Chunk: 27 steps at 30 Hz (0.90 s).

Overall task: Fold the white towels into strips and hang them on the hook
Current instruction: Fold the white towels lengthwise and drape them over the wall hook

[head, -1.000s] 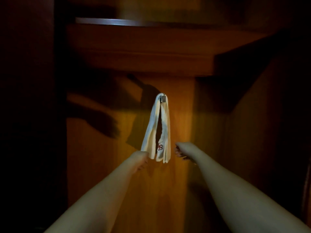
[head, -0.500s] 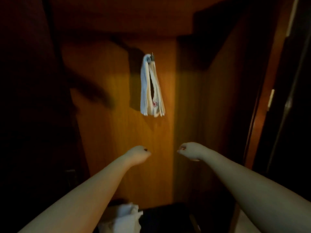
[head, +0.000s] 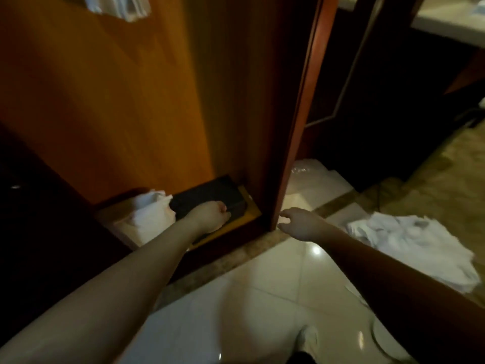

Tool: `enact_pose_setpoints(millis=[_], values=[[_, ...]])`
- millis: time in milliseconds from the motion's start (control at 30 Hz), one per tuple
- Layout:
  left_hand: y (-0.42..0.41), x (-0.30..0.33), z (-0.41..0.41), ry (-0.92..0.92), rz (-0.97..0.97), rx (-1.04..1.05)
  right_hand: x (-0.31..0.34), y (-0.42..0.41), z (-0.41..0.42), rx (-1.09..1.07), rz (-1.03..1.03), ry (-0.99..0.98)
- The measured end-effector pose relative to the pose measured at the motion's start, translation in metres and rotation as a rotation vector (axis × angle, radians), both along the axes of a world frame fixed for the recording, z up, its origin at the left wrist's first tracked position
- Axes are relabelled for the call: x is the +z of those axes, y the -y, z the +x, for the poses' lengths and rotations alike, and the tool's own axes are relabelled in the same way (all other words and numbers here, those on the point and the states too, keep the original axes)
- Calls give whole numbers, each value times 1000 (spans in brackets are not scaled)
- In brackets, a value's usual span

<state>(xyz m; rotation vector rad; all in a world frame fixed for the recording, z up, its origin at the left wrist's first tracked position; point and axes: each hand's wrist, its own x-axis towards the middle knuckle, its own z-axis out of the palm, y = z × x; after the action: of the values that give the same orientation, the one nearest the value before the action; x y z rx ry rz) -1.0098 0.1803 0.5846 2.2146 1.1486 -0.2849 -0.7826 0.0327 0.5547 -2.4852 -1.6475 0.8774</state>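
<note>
Glossy floor tiles [head: 275,279] carry one crumpled towel pile [head: 409,248] at three o'clock; a second towel [head: 147,219] sits at nine, one hanging towel [head: 120,6] at twelve. Left hand [head: 210,216] has its grip curled, contents unclear; right hand [head: 301,224] has a loose, empty grip.

Your way to the crumpled towel [head: 151,216] is open; the black box [head: 210,195] crowds its right.

Tiled floor [head: 275,292]: crumpled white towels [head: 409,248] lying right.

The hanging folded white towel [head: 119,6] is cut off by the top edge, hook out of sight, while the left hand [head: 210,215] curls over, fingers hidden, everything motion-blurred.
</note>
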Motion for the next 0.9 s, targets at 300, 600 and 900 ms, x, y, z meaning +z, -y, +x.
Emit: enact_pose_setpoints(millis=[300, 600, 900], values=[[90, -89, 173, -119, -145, -167, -107, 128, 126, -199, -201, -129], [170, -173, 380, -233, -188, -291, -164, 223, 283, -425, -322, -275], [206, -215, 563, -284, -219, -437, -219, 290, 429, -729, -381, -357]])
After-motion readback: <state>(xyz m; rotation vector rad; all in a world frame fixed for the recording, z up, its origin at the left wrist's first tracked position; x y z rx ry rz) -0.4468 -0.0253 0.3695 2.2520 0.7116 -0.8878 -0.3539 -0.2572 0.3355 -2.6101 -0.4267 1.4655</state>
